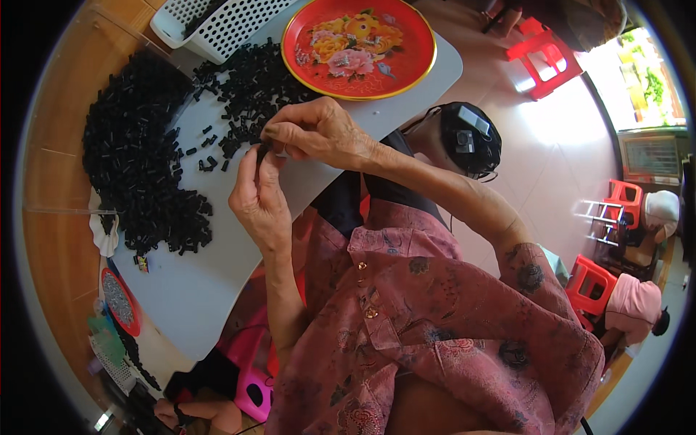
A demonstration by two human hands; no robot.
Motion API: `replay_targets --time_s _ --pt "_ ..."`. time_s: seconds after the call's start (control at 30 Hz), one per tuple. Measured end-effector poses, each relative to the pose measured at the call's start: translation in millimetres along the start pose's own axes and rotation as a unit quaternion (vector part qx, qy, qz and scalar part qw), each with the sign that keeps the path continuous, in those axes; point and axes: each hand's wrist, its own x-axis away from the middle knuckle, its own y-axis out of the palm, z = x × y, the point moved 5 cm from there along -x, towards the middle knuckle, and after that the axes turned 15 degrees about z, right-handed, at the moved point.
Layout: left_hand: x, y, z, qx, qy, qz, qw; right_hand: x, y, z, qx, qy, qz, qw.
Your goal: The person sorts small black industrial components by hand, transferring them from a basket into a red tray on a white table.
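Observation:
My left hand (pixel 262 206) and my right hand (pixel 319 132) meet over the near edge of the pale table (pixel 190 301). Fingertips of both are closed on a small black piece (pixel 264 149), mostly hidden between them. Many short black tube-like pieces (pixel 246 94) lie scattered just beyond my hands, and a large heap of black pieces (pixel 130 138) rises to their left. A round red tray (pixel 418 52) with a gold rim and flower pattern lies beyond my right hand. Small silvery bits rest on it.
A white perforated basket (pixel 243 30) stands at the far edge. At the left, a red dish (pixel 136 310) holds small silvery parts. A black cap (pixel 471 148) with a camera shows right of my right forearm. Red stools (pixel 545 61) and seated people (pixel 634 308) are further right. Another person's arm (pixel 214 415) shows at lower left.

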Motion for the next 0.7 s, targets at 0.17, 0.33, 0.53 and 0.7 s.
replay_targets --time_s 0.17,0.33,0.53,0.7 --pt "4 6 8 -0.039 0.015 -0.010 0.999 13 -9 4 -0.055 -0.041 0.013 0.998" --pt "6 14 14 -0.070 0.054 -0.028 0.996 15 -9 8 -0.100 -0.046 0.016 0.994" --pt "7 17 12 -0.112 0.038 -0.052 0.992 16 -13 9 -0.101 -0.056 0.028 0.993" --pt "6 13 16 -0.111 0.057 -0.027 0.992 18 -12 6 -0.102 -0.066 0.022 0.992"
